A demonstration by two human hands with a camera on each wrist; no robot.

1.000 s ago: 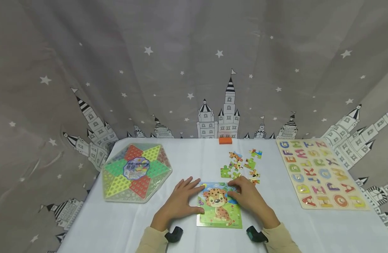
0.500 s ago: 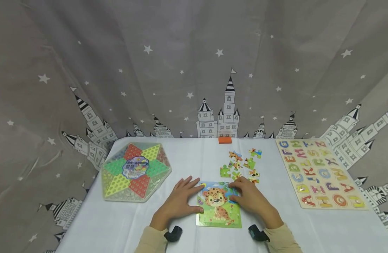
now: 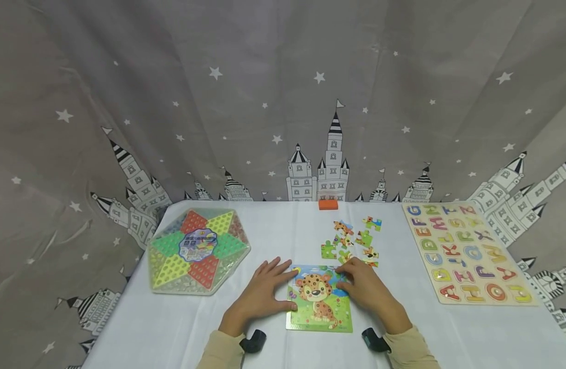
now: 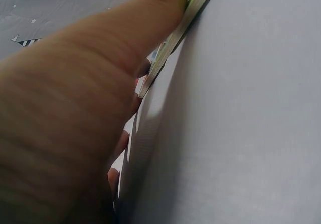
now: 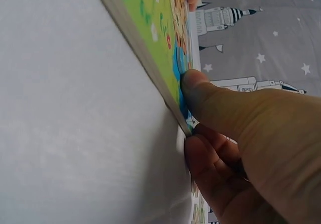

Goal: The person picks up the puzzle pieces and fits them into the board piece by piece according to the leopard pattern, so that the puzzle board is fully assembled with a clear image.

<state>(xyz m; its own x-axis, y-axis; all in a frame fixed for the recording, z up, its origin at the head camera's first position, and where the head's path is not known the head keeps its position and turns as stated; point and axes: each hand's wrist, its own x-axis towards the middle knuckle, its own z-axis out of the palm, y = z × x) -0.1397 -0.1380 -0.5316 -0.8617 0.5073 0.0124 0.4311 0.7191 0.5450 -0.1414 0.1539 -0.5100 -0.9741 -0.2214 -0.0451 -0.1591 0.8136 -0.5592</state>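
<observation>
A square puzzle board (image 3: pixel 306 320) printed with a spotted leopard cub on grass lies flat on the white table before me. My left hand (image 3: pixel 260 294) spreads its fingers along the board's left side, thumb (image 4: pixel 163 8) and forefinger touching its edge. At the top right corner of the board is my right hand (image 3: pixel 368 289), with thumb and fingers bent toward each other. Between them it pinches what looks like a blue puzzle piece (image 5: pixel 183 106), largely hidden by the fingers. Several loose puzzle pieces (image 3: pixel 329 249) lie in a cluster beyond the right hand.
At the left sits a hexagonal Chinese checkers set (image 3: pixel 234 279) in clear packaging. An alphabet puzzle board (image 3: pixel 453 251) lies at the right. A small orange block (image 3: pixel 328 205) is at the table's far edge, in front of a grey castle-print curtain (image 3: pixel 246 102).
My right hand has slid slightly to the right, toward the board's top right corner. The left hand stays where it was, and the loose pieces have not moved.
</observation>
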